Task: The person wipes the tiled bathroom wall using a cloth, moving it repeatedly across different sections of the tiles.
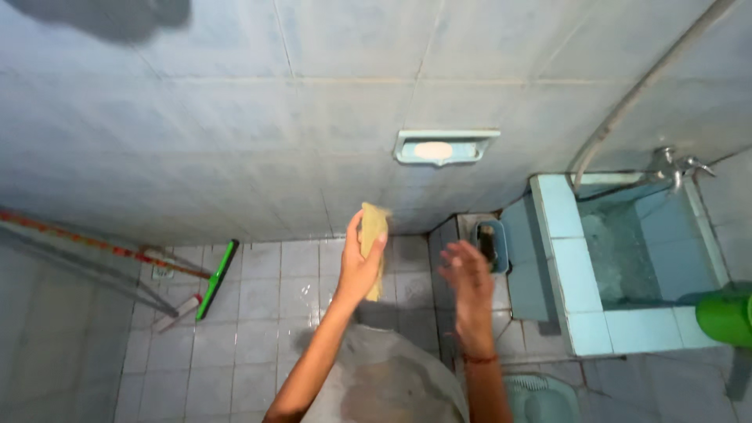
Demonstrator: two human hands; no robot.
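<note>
The left hand (362, 270) is raised against the tiled wall (235, 125), its grip closed around a yellow sponge (373, 235) that stands roughly upright and lies at or very near the tile surface; actual contact cannot be confirmed. The sponge sits at about 7 o'clock from the wall-mounted soap dish (445, 147), which holds a pale bar. The right hand (468, 276) is blurred at 3 o'clock of the sponge, fingers spread and holding nothing. As a judgement, wall wiping is in progress around the lower tiles: the wall shows uneven dull patches, so no finished area can be distinguished from an untreated one, and most of the surface appears left to cover. A green-headed floor squeegee (217, 278) lies on the floor (258, 329) at 9 o'clock, apart from both hands. The tiled water basin (564, 258) with its tap (674, 166) stands at 3 o'clock, a green bucket (724, 316) at its near corner.
</note>
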